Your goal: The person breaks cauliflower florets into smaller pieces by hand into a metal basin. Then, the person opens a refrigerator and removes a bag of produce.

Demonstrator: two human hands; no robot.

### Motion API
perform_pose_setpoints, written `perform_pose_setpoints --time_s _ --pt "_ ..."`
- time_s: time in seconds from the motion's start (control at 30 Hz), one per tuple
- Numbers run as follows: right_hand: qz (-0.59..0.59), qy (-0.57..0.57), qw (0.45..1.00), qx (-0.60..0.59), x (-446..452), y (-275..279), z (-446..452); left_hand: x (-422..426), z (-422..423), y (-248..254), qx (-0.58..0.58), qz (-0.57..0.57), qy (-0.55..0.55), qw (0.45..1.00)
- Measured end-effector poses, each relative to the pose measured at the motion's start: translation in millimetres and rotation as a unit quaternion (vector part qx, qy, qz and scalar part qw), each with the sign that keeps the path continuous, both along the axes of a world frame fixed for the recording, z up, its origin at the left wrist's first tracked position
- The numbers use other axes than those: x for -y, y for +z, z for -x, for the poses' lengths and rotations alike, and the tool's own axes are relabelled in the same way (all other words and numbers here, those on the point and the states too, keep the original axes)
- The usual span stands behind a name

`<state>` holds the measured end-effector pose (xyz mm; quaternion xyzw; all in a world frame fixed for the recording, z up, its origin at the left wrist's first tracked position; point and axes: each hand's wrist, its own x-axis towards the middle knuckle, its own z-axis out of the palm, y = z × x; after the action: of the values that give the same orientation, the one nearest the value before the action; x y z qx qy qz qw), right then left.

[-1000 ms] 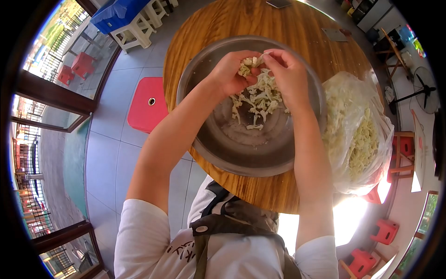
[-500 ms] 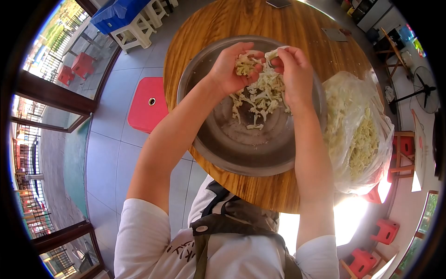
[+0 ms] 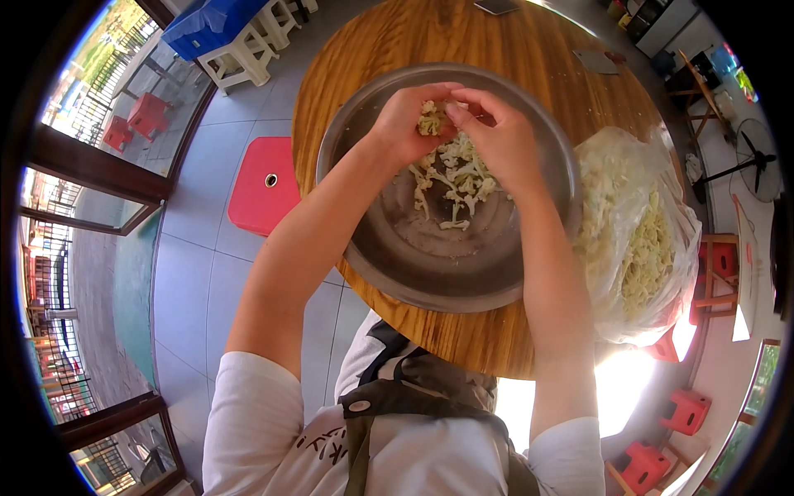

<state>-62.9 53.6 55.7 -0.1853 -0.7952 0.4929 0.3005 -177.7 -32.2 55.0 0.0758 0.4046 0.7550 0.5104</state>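
Note:
Over a wide metal basin [image 3: 430,273], my left hand [image 3: 401,128] is curled around a pale cauliflower chunk [image 3: 429,121]. My right hand [image 3: 503,140] meets it from the right, with thumb and forefinger pinched at the chunk's edge. The fingers partly hide what the right hand grips. Below both hands, loose cauliflower florets [image 3: 463,183] with thin stems lie in the basin.
The basin rests on a round wooden table [image 3: 397,37]. A clear plastic bag of cauliflower pieces [image 3: 645,248] sits by the right edge. A cleaver [image 3: 597,61] and a phone [image 3: 496,6] lie farther back. A red stool [image 3: 263,186] stands left.
My right hand has moved left from above the florets, where it held a small floret, to the chunk in my left hand. The left hand has barely moved.

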Motion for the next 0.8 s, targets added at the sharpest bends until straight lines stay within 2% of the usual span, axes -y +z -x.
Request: perform_pose_setpoints --time_s 0.1,0.2,0.3,0.4,0.5,0.6,0.7,0.8 --pt "0.037 -0.008 0.999 -0.007 -1.2 -0.4 -0.4 0.6 2.9 -1.3 0.002 -0.014 -0.031 0.999" --pt "0.031 -0.075 0.997 -0.016 0.0 8.9 -2.1 -0.1 6.0 -6.4 -0.013 -0.03 -0.058 0.998" --pt "0.041 -0.152 0.987 -0.039 -4.0 9.4 -2.5 -0.3 2.9 -2.2 0.012 -0.013 -0.04 0.999" --pt "0.019 -0.154 0.987 -0.038 -7.9 8.7 -3.4 -0.7 3.6 -1.5 0.054 -0.02 -0.003 0.998" --pt "0.028 -0.107 0.991 0.073 1.8 21.0 -7.3 -2.1 5.6 -4.8 0.076 -0.027 0.013 0.997" --pt "-0.039 -0.026 0.998 0.043 8.8 17.6 -5.2 -3.8 2.7 -0.7 0.069 0.011 0.03 0.997" --pt "-0.06 0.043 0.997 0.001 9.7 10.6 -2.5 -1.1 -4.2 6.1 0.029 0.042 0.001 0.999" --pt "-0.057 0.055 0.997 0.009 11.5 10.8 -4.1 1.8 -14.3 17.6 -0.071 0.099 0.013 0.992"
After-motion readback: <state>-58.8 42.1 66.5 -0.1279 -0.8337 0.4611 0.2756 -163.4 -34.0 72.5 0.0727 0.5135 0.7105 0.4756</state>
